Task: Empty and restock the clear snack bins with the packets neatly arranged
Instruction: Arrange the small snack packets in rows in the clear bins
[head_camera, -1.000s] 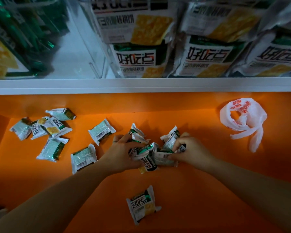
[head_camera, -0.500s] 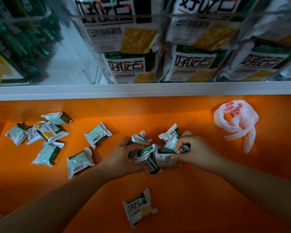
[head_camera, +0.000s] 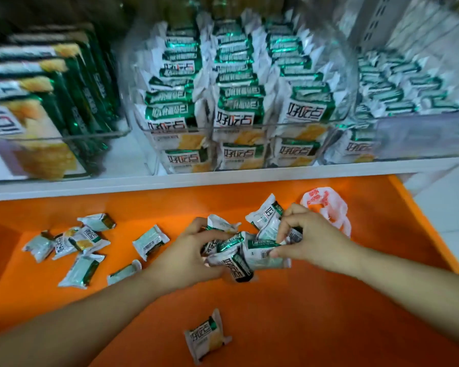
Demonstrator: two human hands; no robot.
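Both hands are on the same handful of packets (head_camera: 243, 254) in the middle of the orange worktop (head_camera: 302, 327). The left hand (head_camera: 190, 255) is curled round it from one side, and the right hand (head_camera: 313, 239) pinches a couple of wrappers from the other.

Trouble I'd expect: the packets point every which way and the wrappers look slick, so lifting it like this could squirt one out of the middle. They'd also go into a bin crooked, which kills the "neatly" part. The clear bin (head_camera: 239, 126) straight ahead on the white shelf (head_camera: 223, 178) looks packed in rows already, so I don't see much room there.

Other stuff:
- Loose packets (head_camera: 72, 242) are scattered well off to the left, with one stray packet (head_camera: 206, 336) nearer the camera.
- A bin of bigger green boxes (head_camera: 64, 137) is on the left, and there's a blurry third bin (head_camera: 421, 139) on the right.
- A white plastic bag (head_camera: 326, 207) sits just behind the right hand and could snag.
- The shelf's front edge stands between worktop and bins.
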